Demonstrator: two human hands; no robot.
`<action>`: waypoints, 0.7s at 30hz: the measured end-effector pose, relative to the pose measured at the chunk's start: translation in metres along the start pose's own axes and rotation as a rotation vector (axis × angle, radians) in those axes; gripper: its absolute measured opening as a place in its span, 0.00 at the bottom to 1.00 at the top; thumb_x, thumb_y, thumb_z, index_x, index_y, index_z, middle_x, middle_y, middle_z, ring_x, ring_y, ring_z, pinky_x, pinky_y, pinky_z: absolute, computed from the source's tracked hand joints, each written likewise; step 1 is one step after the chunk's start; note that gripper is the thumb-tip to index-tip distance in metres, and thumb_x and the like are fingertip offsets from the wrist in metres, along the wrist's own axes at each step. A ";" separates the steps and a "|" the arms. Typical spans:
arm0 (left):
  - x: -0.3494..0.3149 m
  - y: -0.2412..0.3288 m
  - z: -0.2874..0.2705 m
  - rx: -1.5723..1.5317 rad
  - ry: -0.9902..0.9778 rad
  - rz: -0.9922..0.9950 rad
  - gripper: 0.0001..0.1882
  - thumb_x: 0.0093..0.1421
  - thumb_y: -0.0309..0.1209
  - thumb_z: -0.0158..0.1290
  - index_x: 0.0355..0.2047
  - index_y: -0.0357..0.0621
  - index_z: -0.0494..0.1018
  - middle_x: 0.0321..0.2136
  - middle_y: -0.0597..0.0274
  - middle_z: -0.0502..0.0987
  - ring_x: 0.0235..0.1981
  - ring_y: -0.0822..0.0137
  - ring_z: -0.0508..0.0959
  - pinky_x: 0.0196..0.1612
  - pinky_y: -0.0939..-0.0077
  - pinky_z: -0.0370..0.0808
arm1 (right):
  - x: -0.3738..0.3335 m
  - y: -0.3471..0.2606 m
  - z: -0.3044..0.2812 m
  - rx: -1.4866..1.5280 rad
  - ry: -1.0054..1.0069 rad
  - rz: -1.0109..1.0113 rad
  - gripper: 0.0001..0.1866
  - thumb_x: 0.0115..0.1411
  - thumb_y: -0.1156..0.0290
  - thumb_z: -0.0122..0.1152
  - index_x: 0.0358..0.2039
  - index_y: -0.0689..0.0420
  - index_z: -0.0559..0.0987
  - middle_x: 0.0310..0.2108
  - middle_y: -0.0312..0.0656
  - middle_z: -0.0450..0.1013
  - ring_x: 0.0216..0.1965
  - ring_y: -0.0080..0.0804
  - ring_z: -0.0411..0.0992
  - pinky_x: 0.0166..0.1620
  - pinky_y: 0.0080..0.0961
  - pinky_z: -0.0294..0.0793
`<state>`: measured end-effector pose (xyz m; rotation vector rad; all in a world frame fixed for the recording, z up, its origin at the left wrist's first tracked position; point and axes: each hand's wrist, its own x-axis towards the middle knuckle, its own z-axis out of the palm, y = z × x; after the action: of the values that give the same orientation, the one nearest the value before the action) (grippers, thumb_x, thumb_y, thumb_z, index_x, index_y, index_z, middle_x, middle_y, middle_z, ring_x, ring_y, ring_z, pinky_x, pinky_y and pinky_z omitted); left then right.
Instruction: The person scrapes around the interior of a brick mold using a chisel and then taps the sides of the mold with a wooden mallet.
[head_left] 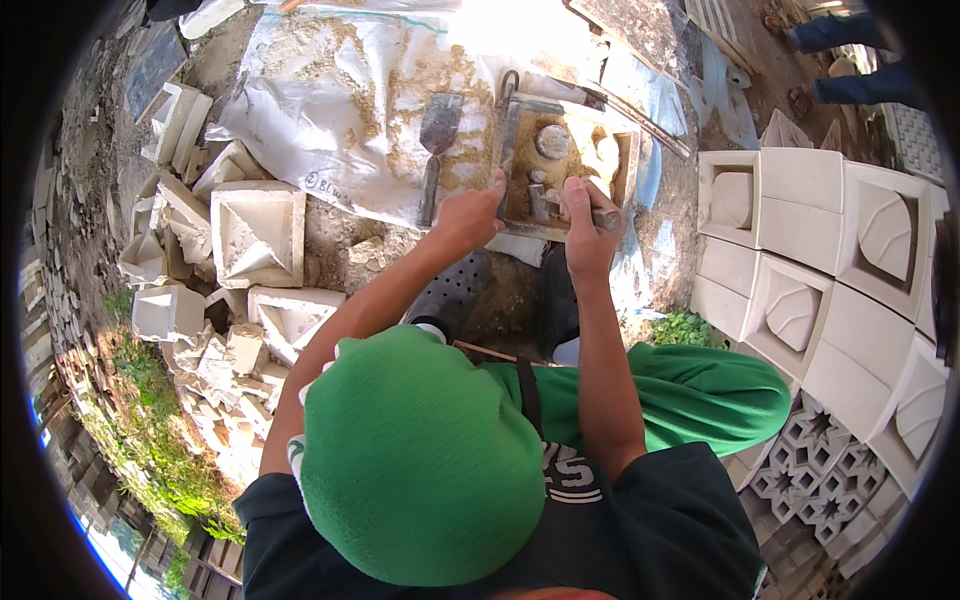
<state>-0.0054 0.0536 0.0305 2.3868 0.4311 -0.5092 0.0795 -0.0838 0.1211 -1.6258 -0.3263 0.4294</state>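
Observation:
In front of me, on the ground sheet, lies a square shallow mould box (632, 165) with a raised rim. Inside it are a pale round disc (551, 142), a small grey peg-shaped piece (538, 204) and sandy powder. My left hand (472, 215) is closed at the box's near left corner, thumb on top of the rim. At the near right corner my right hand (592, 235) is also closed, its thumb reaching over the inside; its fingers partly cover the corner. A trowel (440, 125) lies left of the box, handle toward me.
A white sheet (300, 130) strewn with sand spreads to the far left. Broken cast blocks (258, 235) are heaped on the left. Stacked pale blocks (803, 205) and patterned openwork blocks (815, 465) stand on the right. Another person's legs (850, 60) show at the far right.

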 end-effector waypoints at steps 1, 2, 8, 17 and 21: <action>0.000 0.000 -0.002 -0.020 -0.034 -0.013 0.45 0.55 0.36 0.58 0.67 0.40 0.46 0.34 0.44 0.79 0.39 0.45 0.78 0.41 0.54 0.74 | 0.003 0.004 0.000 -0.001 -0.006 -0.003 0.18 0.66 0.72 0.50 0.18 0.61 0.70 0.17 0.33 0.62 0.23 0.21 0.59 0.30 0.23 0.60; 0.000 0.000 -0.004 -0.023 -0.029 -0.015 0.45 0.55 0.36 0.58 0.67 0.40 0.46 0.34 0.44 0.79 0.39 0.45 0.78 0.41 0.54 0.74 | 0.006 0.007 -0.001 0.020 -0.105 -0.082 0.19 0.66 0.72 0.50 0.17 0.61 0.68 0.16 0.33 0.61 0.21 0.21 0.58 0.29 0.23 0.59; -0.001 -0.005 0.000 -0.004 0.013 -0.002 0.45 0.55 0.36 0.58 0.67 0.40 0.46 0.34 0.44 0.79 0.38 0.45 0.79 0.40 0.54 0.75 | 0.013 -0.005 0.000 0.205 -0.025 -0.151 0.22 0.61 0.74 0.52 0.11 0.57 0.58 0.11 0.31 0.53 0.14 0.19 0.48 0.20 0.24 0.46; -0.003 0.000 -0.009 0.013 -0.066 -0.083 0.46 0.56 0.36 0.58 0.68 0.44 0.44 0.40 0.49 0.78 0.44 0.46 0.76 0.44 0.54 0.73 | 0.007 0.006 -0.003 0.224 0.044 -0.161 0.21 0.61 0.70 0.54 0.11 0.60 0.65 0.12 0.28 0.57 0.16 0.15 0.52 0.20 0.21 0.48; -0.004 0.002 -0.002 0.010 -0.002 -0.027 0.45 0.56 0.36 0.58 0.68 0.43 0.44 0.38 0.48 0.78 0.43 0.47 0.77 0.44 0.54 0.73 | 0.015 0.012 0.012 0.089 0.057 -0.083 0.21 0.61 0.72 0.52 0.11 0.60 0.64 0.12 0.29 0.57 0.16 0.14 0.52 0.19 0.22 0.47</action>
<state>-0.0075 0.0527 0.0352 2.3927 0.4610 -0.5264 0.0868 -0.0677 0.1068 -1.5295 -0.3263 0.3291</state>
